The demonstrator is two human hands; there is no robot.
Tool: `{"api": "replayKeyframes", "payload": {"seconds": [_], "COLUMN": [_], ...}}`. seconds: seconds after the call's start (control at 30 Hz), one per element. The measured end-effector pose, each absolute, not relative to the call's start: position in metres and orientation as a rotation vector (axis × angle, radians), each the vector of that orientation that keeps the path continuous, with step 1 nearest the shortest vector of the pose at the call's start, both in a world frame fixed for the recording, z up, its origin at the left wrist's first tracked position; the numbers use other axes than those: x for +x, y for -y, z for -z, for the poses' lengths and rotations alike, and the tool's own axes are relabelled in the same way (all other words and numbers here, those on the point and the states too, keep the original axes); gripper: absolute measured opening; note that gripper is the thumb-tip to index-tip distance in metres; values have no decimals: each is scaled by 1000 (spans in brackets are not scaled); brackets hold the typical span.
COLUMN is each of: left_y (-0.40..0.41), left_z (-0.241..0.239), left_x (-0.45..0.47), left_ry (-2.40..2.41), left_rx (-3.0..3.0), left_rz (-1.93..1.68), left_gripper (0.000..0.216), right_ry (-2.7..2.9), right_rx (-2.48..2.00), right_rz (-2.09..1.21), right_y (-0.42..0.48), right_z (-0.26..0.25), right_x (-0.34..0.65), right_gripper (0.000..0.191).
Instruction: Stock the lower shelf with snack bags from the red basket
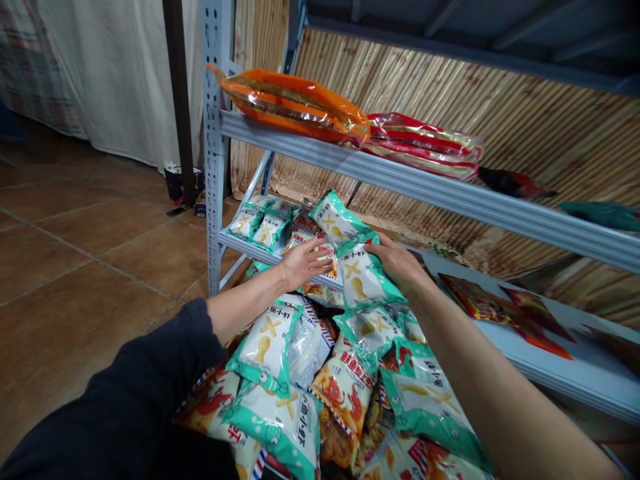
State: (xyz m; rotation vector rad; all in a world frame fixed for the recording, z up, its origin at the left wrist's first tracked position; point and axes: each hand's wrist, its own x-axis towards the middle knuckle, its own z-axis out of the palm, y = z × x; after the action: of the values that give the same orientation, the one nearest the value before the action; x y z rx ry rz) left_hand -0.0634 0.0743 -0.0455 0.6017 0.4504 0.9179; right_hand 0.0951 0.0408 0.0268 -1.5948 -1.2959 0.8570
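Note:
My right hand point(395, 259) grips green-and-white snack bags: the snack bag point(360, 273) under my thumb, and another green snack bag point(336, 221) just above it that overlaps its top edge. Whether my fingers hold both is hidden. My left hand point(306, 261) is open, fingers stretched toward those bags, in front of a red-and-white snack bag point(303, 232) on the lower shelf. Below my hands lies a heap of snack bags, among them a green-and-white bag point(267, 337) and a red-lettered bag point(347, 383).
Green snack bags point(270, 227) stand at the lower shelf's left end. Flat packets point(475, 299) lie farther right on it. The shelf above bears an orange bag point(295, 100) and a red bag point(425, 143). A perforated metal post point(213, 153) rises at the left, beside the tiled floor point(90, 267).

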Motion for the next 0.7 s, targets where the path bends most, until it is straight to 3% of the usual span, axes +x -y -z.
{"api": "replayKeyframes", "payload": {"seconds": [0.43, 0.7], "left_y": [-82, -92], "left_z": [49, 58], "left_x": [-57, -52], "left_ry": [-461, -555], "left_rx": [646, 685], "left_rz": [-949, -1053], "left_gripper": [10, 10], "right_ry": [840, 824], "right_rx": [-1438, -1369], "right_rz": [-1486, -1530], "right_y": [-45, -42], "right_z": [7, 9], "right_x": [99, 82], "right_gripper": [20, 24]}}
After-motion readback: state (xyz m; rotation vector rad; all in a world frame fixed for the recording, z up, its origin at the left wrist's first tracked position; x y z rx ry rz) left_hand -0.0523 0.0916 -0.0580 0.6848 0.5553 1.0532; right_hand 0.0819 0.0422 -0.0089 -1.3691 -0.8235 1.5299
